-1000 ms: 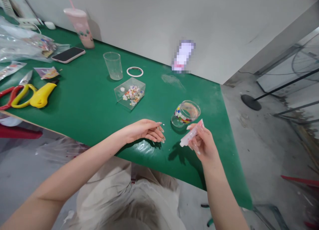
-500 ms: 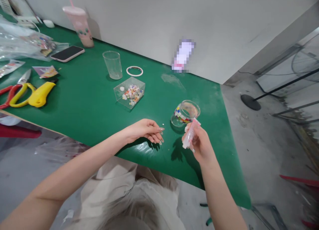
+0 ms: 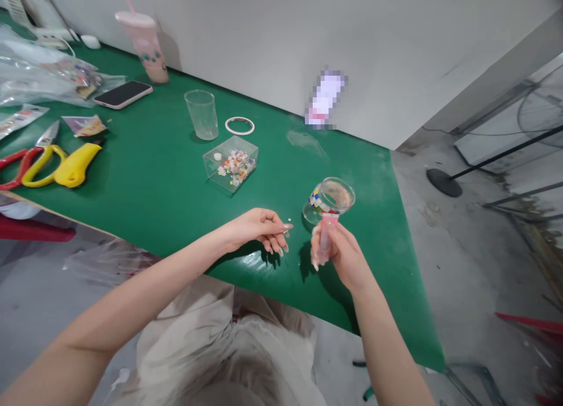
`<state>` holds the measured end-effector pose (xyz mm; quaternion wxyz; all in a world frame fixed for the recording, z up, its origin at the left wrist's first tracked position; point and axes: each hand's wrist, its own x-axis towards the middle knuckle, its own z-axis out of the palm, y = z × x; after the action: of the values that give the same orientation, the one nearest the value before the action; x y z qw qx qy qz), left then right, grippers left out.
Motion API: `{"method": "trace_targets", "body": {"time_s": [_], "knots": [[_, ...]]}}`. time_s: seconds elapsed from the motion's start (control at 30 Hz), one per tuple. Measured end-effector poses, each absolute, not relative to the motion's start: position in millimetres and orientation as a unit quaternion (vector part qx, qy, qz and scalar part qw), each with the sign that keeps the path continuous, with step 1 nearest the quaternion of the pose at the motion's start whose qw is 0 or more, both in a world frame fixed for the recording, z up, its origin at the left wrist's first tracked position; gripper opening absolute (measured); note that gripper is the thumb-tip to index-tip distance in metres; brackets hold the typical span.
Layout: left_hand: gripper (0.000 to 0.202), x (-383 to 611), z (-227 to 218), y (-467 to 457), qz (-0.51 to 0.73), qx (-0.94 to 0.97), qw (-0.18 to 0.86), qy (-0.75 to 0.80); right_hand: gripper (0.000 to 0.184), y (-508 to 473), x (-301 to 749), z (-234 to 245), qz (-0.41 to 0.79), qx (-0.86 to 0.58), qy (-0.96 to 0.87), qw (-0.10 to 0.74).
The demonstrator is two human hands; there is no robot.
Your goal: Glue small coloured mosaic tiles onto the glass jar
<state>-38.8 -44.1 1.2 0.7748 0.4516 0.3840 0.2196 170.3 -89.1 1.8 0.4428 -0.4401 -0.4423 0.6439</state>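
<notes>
My right hand (image 3: 341,250) is closed around a small translucent squeeze tube (image 3: 325,242) with a pinkish-red end, held just in front of a clear cup (image 3: 341,195). Rows of coloured mosaic pieces circle the cup's side, and its near part is hidden by my hand. To the left, my left hand (image 3: 266,230) rests low over the green table, thumb and index finger pinched together; whatever lies between them is too small to make out. A tiny white bit (image 3: 289,220) lies on the table by those fingertips. Farther back stands a clear tray (image 3: 211,174) of small mixed pieces.
Behind the tray are a second clear cup (image 3: 202,115) and a roll of tape (image 3: 240,125). Scissors (image 3: 44,154), a phone (image 3: 123,94), plastic bags (image 3: 39,71) and a pink drink cup (image 3: 147,48) occupy the left. The table's edge (image 3: 422,277) runs along the right.
My right hand has shifted slightly left and turned the tube more upright, its pinkish-red end now before the cup. My left hand has hardly moved.
</notes>
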Motion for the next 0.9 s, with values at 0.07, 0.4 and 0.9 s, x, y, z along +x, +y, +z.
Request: {"method": "trace_targets", "body": {"time_s": [0.07, 0.4, 0.9], "knots": [[0.040, -38.5, 0.8, -44.8, 0.226, 0.463, 0.774, 0.367, 0.031, -90.7, 163.5, 0.7, 0.626, -0.476, -0.449, 0.425], [0.039, -34.4, 2.4, -48.8, 0.202, 0.463, 0.803, 0.317, 0.032, -93.0, 137.5, 7.9, 0.497, -0.572, -0.547, 0.356], [0.038, -30.4, -0.1, -51.9, 0.190, 0.537, 0.773, 0.280, 0.028, -92.0, 151.3, 4.3, 0.616, -0.503, -0.497, 0.348]]}}
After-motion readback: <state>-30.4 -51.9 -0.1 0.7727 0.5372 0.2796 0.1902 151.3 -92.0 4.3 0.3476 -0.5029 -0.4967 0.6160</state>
